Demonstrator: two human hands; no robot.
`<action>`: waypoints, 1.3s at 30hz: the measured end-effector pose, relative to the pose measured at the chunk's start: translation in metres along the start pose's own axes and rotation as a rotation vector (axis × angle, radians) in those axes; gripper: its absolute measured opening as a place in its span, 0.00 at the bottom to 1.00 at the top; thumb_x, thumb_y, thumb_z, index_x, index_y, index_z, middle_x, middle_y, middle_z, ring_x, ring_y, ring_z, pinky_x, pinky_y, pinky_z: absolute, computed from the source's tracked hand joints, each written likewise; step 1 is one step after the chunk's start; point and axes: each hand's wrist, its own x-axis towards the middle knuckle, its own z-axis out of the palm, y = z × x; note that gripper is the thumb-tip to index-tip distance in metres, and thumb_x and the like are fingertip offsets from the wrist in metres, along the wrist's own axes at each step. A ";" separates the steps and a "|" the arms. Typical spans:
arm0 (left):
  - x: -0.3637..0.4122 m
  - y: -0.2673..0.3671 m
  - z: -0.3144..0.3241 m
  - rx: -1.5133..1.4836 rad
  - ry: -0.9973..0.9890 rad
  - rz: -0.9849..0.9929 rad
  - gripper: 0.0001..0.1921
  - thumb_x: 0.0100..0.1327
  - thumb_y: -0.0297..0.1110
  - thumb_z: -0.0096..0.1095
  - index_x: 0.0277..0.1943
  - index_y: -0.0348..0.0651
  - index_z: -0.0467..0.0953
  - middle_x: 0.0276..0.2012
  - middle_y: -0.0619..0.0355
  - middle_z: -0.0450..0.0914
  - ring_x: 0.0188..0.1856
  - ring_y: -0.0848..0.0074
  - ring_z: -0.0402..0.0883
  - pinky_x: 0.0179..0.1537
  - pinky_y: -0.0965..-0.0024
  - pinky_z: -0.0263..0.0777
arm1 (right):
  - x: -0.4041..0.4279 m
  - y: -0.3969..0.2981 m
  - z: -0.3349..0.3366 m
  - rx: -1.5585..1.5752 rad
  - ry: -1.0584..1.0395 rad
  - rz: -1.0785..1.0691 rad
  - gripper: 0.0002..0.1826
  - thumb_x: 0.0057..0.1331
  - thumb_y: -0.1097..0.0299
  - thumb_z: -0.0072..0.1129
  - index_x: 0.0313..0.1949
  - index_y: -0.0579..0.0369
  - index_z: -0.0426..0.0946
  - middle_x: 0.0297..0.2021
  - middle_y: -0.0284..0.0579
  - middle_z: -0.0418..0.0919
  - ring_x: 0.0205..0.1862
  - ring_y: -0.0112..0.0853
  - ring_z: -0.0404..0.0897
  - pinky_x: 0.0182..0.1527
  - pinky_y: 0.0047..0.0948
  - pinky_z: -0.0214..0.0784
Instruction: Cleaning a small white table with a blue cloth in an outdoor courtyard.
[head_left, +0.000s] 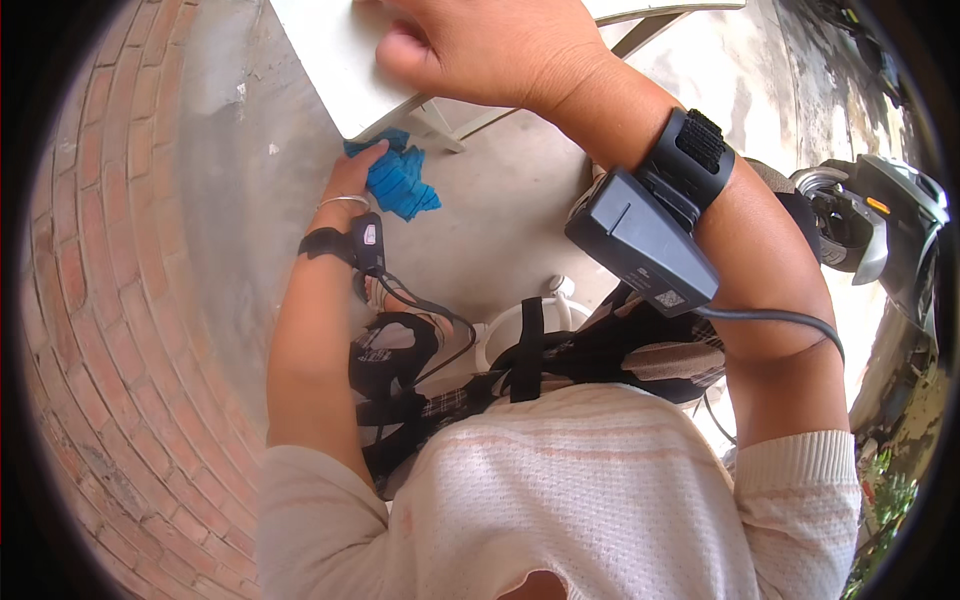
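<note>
My left hand (362, 166) grips a crumpled blue cloth (401, 180) with dark lines on it, just under the near left corner of a white tabletop (326, 56). The thumb presses on the cloth, while the other fingers are mostly hidden. Over the same tabletop is my right hand (487, 52), bent at the wrist with its thumb curled in. The picture's top edge cuts off its fingers, so what they hold or touch is out of sight.
Pale table legs (442, 127) stand beneath the tabletop. A brick wall (112, 300) runs along the left, and a parked scooter (877, 225) is at the right. Cabled devices, one a grey box (637, 240), are strapped to both wrists. White tubing (499, 330) shows near my lap.
</note>
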 end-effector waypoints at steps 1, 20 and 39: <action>-0.026 -0.003 0.022 -0.138 -0.066 -0.085 0.16 0.58 0.39 0.71 0.44 0.38 0.78 0.36 0.55 0.82 0.33 0.73 0.82 0.40 0.71 0.78 | -0.002 0.003 0.000 -0.007 0.023 -0.007 0.10 0.53 0.65 0.50 0.29 0.59 0.72 0.32 0.50 0.76 0.41 0.46 0.73 0.48 0.42 0.69; 0.032 -0.034 0.181 -1.383 0.150 -0.237 0.24 0.64 0.52 0.63 0.58 0.49 0.72 0.52 0.61 0.79 0.51 0.71 0.80 0.53 0.64 0.76 | 0.015 -0.024 0.000 -0.023 0.018 -0.049 0.15 0.52 0.66 0.51 0.38 0.59 0.74 0.44 0.51 0.78 0.44 0.46 0.74 0.49 0.41 0.70; -0.007 -0.079 0.197 -1.540 -0.051 -0.216 0.23 0.63 0.42 0.66 0.57 0.44 0.72 0.57 0.59 0.76 0.60 0.66 0.71 0.66 0.53 0.61 | 0.010 -0.015 -0.001 -0.012 0.026 -0.065 0.14 0.53 0.66 0.50 0.37 0.60 0.74 0.42 0.51 0.78 0.43 0.46 0.74 0.48 0.42 0.71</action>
